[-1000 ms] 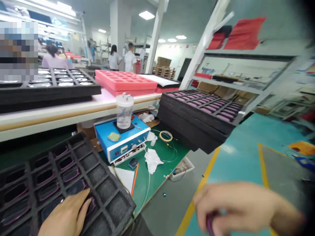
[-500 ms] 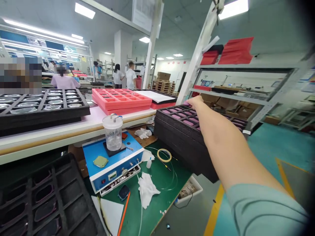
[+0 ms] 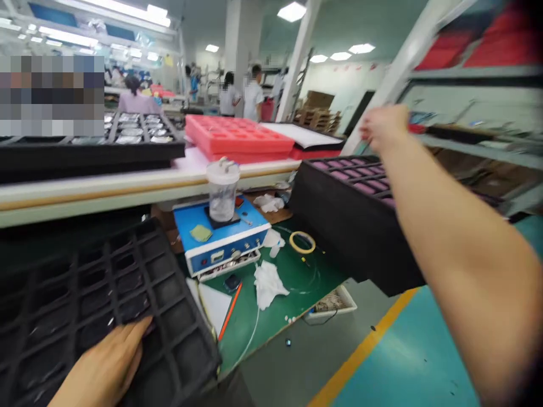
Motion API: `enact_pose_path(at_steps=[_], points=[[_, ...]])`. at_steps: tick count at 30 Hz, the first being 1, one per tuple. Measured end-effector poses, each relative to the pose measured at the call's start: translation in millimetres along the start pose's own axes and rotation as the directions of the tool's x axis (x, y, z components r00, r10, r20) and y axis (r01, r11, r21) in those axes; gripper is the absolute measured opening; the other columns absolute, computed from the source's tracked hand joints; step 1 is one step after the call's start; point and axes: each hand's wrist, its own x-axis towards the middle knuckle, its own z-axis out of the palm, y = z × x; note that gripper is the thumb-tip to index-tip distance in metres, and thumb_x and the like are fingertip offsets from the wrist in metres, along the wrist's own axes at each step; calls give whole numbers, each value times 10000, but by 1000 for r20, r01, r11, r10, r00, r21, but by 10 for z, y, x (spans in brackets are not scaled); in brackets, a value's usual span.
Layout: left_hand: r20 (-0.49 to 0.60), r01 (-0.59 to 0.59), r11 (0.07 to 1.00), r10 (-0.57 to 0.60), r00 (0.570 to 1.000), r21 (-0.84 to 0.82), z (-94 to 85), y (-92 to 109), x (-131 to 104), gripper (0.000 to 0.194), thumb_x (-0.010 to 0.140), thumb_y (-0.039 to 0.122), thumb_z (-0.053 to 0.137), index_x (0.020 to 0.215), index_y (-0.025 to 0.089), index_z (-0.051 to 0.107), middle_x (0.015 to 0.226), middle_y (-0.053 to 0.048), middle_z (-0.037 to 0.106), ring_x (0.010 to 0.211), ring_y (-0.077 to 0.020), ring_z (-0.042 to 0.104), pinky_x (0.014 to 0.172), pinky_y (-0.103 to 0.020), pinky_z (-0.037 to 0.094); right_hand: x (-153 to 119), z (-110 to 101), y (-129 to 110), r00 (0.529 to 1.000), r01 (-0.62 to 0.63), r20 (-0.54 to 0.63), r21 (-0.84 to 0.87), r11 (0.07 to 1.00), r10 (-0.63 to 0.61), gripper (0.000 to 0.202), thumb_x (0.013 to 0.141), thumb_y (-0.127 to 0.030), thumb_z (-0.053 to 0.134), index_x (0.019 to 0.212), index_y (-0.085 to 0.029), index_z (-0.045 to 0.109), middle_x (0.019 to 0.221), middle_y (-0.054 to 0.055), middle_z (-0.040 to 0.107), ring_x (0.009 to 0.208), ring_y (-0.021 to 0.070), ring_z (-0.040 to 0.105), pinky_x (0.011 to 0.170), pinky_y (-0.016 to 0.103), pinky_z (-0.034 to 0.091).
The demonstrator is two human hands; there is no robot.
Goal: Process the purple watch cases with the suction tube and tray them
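My left hand reaches over the black foam tray at the lower left. Its fingers are pressed together at one of the compartments, and whatever they pinch is hidden. Dark glossy pieces lie in several compartments of this tray; its right-hand columns show bare black bottoms. My right hand, blurred, is raised above the stack of black foam trays on the right. Its fingers are curled in, and I cannot make out what is in them. Pink pieces fill the top tray's compartments.
Between the trays stands a blue machine with a clear lidded jar. A tape roll, a crumpled white cloth and an orange stick lie on the green surface. Red foam trays sit on the shelf behind; people stand farther back.
My right hand has lifted off the right-hand tray stack. My left hand has come into view over the lower-left tray. The camera view has tilted down and turned left.
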Motion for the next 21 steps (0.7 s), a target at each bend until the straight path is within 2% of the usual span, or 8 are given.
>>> enact_pose_path(at_steps=[2, 4, 7, 10, 11, 12, 14, 21], points=[[96, 100, 991, -92, 991, -85, -160, 130, 94, 383, 895, 355, 490, 1007, 217, 829, 1080, -125, 857, 950, -330, 827, 870, -390, 651, -518, 131, 2, 994, 112, 5, 46, 993, -112, 677, 1059, -449, 225, 1000, -48, 768, 1016, 218, 765, 922, 199, 768, 611, 340, 381], [186, 257, 942, -219, 958, -215, -226, 184, 215, 302, 835, 384, 585, 961, 233, 815, 978, -105, 861, 870, -324, 817, 817, -368, 628, -1371, 321, 136, 967, 251, -100, 256, 933, -233, 348, 1021, -386, 529, 1147, -171, 773, 1186, 220, 771, 1012, 285, 788, 644, 342, 457], [268, 487, 629, -415, 870, -606, -230, 161, 291, 206, 669, 331, 780, 847, 230, 798, 813, -51, 832, 722, -260, 769, 722, -308, 584, -2963, 565, 599, 995, 27, -95, 424, 905, 15, 471, 945, -393, 690, 1357, -170, 640, 1394, 171, 661, 1175, 293, 732, 810, 354, 598], [329, 504, 313, -473, 818, -805, -206, 154, 241, 263, 605, 280, 819, 843, 171, 793, 771, -66, 810, 694, -223, 742, 726, -315, 582, -4211, 710, 1040, 960, -228, 258, 493, 839, 109, 567, 811, -499, 827, 1244, -180, 648, 1137, 121, 749, 909, 239, 756, 671, 340, 620], [329, 498, 278, -483, 812, -822, -191, 159, 216, 291, 612, 283, 817, 873, 157, 792, 787, -73, 812, 709, -217, 743, 738, -322, 588, -4466, 709, 1109, 902, -326, 420, 501, 802, 104, 546, 795, -530, 838, 1170, -169, 673, 959, 91, 763, 759, 220, 741, 582, 321, 596], [324, 493, 262, -492, 808, -830, -171, 166, 194, 320, 623, 293, 815, 907, 149, 789, 812, -78, 815, 728, -213, 747, 746, -327, 594, -4636, 675, 1139, 748, -505, 658, 480, 717, 86, 517, 803, -526, 848, 1155, -182, 689, 840, 50, 742, 693, 195, 710, 561, 297, 574], [322, 481, 216, -510, 798, -850, -123, 184, 163, 367, 644, 312, 821, 967, 142, 781, 872, -91, 824, 770, -212, 758, 753, -332, 602, -4765, 528, 1117, 484, -693, 875, 396, 603, -18, 372, 863, -527, 812, 1032, -202, 744, 640, -2, 650, 603, 165, 647, 550, 270, 550], [269, 389, 133, -524, 808, -911, -10, 269, 239, 369, 704, 274, 844, 1043, 141, 787, 990, -101, 843, 915, -232, 779, 875, -339, 591, -4727, 307, 756, 41, -641, 833, 446, 625, -552, 320, 956, -503, 723, 813, -234, 823, 736, 45, 678, 616, 149, 648, 567, 270, 526]])
